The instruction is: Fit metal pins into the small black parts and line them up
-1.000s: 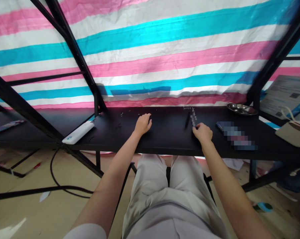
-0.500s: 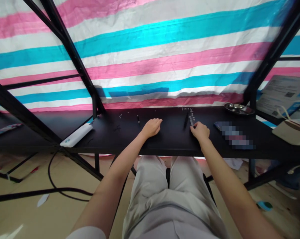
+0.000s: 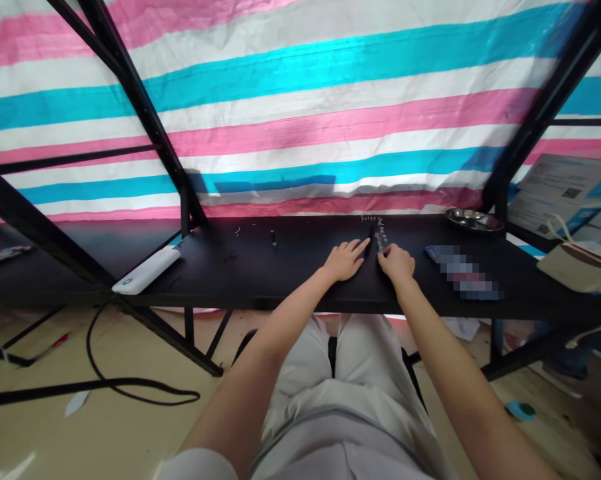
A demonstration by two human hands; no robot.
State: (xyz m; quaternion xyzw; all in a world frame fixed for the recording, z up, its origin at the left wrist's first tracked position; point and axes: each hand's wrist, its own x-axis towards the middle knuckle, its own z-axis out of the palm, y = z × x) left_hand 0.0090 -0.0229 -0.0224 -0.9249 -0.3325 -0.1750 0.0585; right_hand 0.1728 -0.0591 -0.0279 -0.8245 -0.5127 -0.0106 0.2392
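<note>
My right hand (image 3: 398,261) rests low on the black table with thumb and forefinger pinched at the near end of a strip of small clear pieces (image 3: 381,233). What exactly the pieces are is too small to tell. Just left of the strip lies a dark, thin stick-like object (image 3: 369,245), hard to make out against the black top. My left hand (image 3: 345,260) is beside it, palm down, fingers stretched out and apart. Its forefinger reaches to the dark stick; whether it touches cannot be told. A short dark tube (image 3: 273,238) with pale ends lies farther left.
A white oblong device (image 3: 148,270) lies at the left by a black frame post. To the right are a pixelated flat packet (image 3: 463,273), a shiny metal dish (image 3: 474,220) and a beige bag (image 3: 578,265). Striped sheeting (image 3: 330,133) hangs behind the table (image 3: 280,287).
My left hand has moved right across the table to the dark stick, and its fingers have spread. My right hand stays at the strip's near end. The view has shifted slightly.
</note>
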